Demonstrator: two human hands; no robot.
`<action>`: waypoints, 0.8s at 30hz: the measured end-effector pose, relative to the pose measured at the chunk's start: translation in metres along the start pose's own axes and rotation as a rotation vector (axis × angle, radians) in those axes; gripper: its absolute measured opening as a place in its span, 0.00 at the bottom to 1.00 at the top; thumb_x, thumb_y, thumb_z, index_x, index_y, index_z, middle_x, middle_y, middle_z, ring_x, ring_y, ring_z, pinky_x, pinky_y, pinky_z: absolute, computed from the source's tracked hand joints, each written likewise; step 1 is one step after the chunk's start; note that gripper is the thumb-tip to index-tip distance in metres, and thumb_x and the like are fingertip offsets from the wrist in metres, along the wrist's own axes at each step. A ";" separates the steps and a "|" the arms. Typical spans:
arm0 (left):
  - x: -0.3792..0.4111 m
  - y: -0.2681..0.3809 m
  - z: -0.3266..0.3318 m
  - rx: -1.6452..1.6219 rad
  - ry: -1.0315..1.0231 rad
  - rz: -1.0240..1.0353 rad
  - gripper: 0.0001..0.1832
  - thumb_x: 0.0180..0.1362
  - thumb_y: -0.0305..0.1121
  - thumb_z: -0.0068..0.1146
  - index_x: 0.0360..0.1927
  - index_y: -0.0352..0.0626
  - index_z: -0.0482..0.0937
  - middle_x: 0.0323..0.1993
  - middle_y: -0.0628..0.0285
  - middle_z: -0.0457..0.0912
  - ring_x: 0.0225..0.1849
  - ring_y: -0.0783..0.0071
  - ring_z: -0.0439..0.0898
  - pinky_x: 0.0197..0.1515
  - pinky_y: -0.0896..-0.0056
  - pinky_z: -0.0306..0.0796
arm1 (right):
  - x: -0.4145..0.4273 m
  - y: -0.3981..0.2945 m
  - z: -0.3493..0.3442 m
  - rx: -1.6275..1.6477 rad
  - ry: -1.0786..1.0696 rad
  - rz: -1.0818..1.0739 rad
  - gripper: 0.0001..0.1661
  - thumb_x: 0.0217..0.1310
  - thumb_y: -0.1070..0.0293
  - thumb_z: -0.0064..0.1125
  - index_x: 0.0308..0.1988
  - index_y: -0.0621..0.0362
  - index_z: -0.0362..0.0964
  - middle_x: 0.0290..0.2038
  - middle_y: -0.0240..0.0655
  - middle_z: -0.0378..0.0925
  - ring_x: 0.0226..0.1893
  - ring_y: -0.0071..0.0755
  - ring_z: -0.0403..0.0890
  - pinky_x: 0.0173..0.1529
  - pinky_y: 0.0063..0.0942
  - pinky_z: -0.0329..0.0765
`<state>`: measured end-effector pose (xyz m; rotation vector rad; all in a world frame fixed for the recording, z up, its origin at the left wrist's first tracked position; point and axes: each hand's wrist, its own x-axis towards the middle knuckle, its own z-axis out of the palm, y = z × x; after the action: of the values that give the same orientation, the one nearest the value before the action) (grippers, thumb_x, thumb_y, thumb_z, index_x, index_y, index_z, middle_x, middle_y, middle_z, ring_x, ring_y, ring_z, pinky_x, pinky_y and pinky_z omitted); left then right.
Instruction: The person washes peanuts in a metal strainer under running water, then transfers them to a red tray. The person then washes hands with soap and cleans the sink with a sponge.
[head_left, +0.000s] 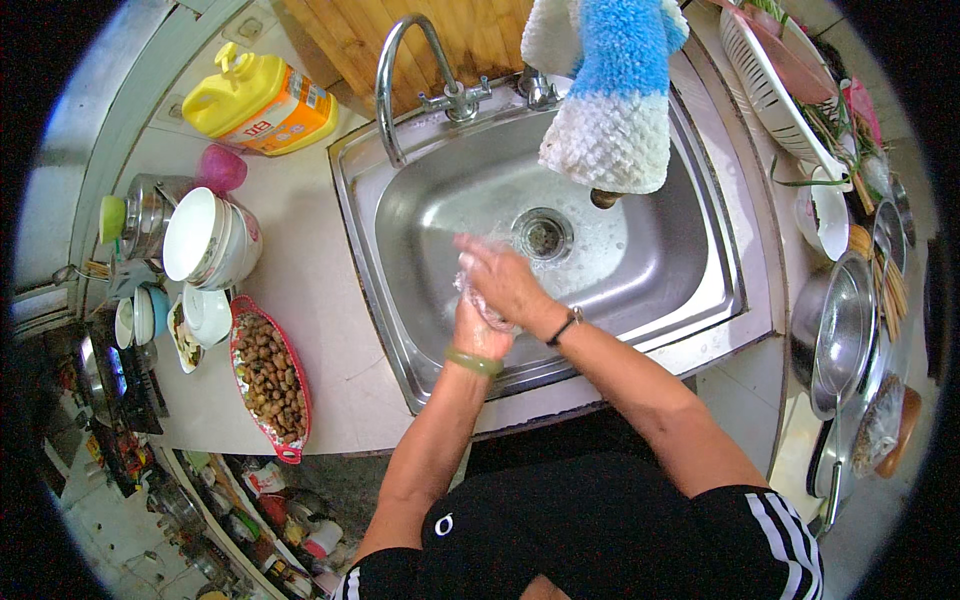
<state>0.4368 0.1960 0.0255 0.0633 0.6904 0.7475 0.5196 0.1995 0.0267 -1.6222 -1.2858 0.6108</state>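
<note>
Over the left part of a stainless steel sink basin (645, 262), my two hands are pressed together and wet, with water or suds glistening around them. My right hand (512, 283) lies across the top of my left hand (481, 334), hiding most of its fingers. No object shows between them. A green bangle (474, 361) circles my left wrist, and a dark band (561, 330) is on the right one. Just beyond the hands is the drain strainer (543, 234). The chrome gooseneck faucet (388, 82) arches over the basin's far left corner.
A blue and white fluffy towel (619, 97) hangs over the basin's far side. On the left counter are a yellow detergent jug (259, 105), stacked bowls (199, 236) and a red-rimmed dish (304, 420) of small brown items. To the right stand a white basket (772, 82) and a metal strainer (847, 337).
</note>
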 end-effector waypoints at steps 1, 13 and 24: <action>0.002 0.001 -0.002 -0.040 -0.067 0.054 0.24 0.59 0.50 0.37 0.54 0.51 0.62 0.53 0.61 0.67 0.55 0.60 0.65 0.56 0.59 0.59 | -0.003 -0.001 0.002 -0.019 0.031 -0.041 0.24 0.53 0.62 0.43 0.48 0.64 0.64 0.34 0.52 0.74 0.39 0.46 0.75 0.47 0.32 0.68; -0.010 0.012 0.022 -0.010 0.045 -0.009 0.22 0.58 0.44 0.38 0.55 0.51 0.59 0.53 0.63 0.65 0.55 0.67 0.64 0.58 0.58 0.56 | -0.030 -0.008 -0.002 0.158 -0.073 0.205 0.23 0.53 0.61 0.45 0.48 0.63 0.65 0.48 0.54 0.66 0.51 0.48 0.66 0.53 0.38 0.62; -0.010 0.003 0.007 -0.019 0.197 -0.069 0.21 0.60 0.44 0.34 0.52 0.43 0.63 0.52 0.59 0.66 0.55 0.65 0.64 0.59 0.62 0.56 | -0.027 -0.006 -0.004 0.099 -0.049 0.086 0.22 0.50 0.62 0.48 0.45 0.64 0.67 0.46 0.53 0.68 0.47 0.52 0.68 0.53 0.39 0.63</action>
<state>0.4342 0.1936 0.0375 -0.0522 0.8684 0.6998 0.5111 0.1725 0.0295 -1.5952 -1.2068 0.7595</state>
